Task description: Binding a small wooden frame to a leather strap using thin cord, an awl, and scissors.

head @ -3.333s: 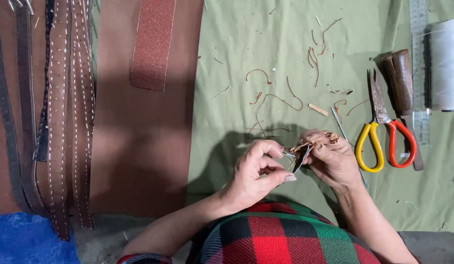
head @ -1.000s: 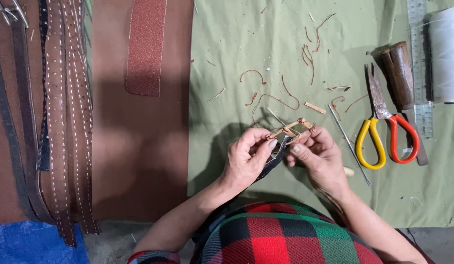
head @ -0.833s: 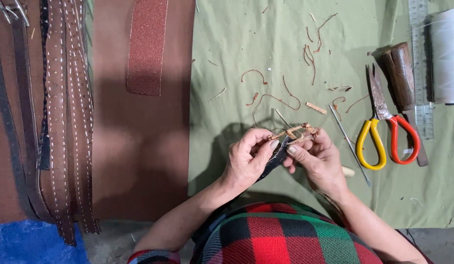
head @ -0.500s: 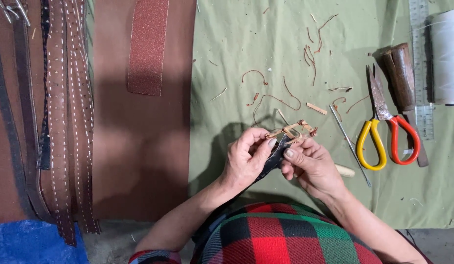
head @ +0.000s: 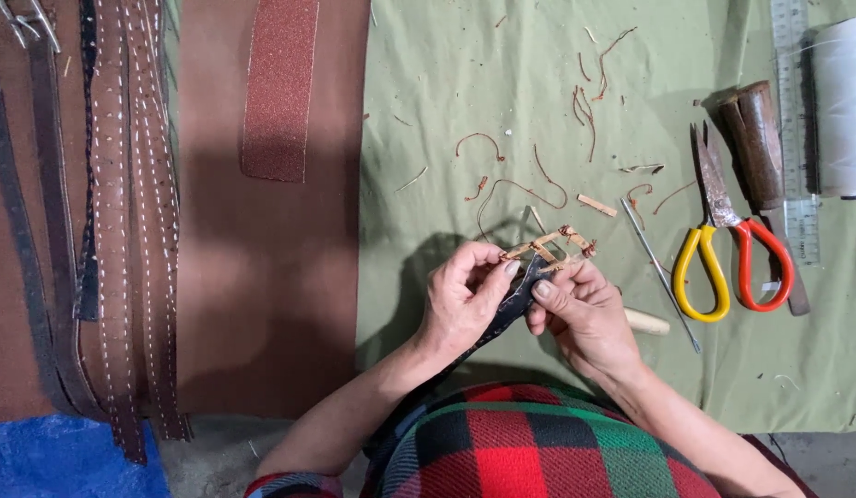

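A brown hide (head: 262,304) and a green mat (head: 465,111) cover the bench, with stitched straps (head: 123,231) laid down the far left. Over the mat, just above the plaid lap, both hands share a dark strap (head: 513,306) with tan lacing (head: 552,244) worked across its upper end. The left hand (head: 460,300) pinches the strap's edge and the near end of the lacing between thumb and curled fingers; the right hand (head: 584,314) presses thumb and forefinger together on the strap just below the lacing. The grip is small, so a hard pull could likely slip the lacing out of its holes or snap the thin cord. An awl (head: 660,273) lies just beside the right hand, and a careless sweep could knock it or prick the knuckles. Scissors (head: 727,240) sit near. Loose scraps (head: 538,175) could snag in the work.
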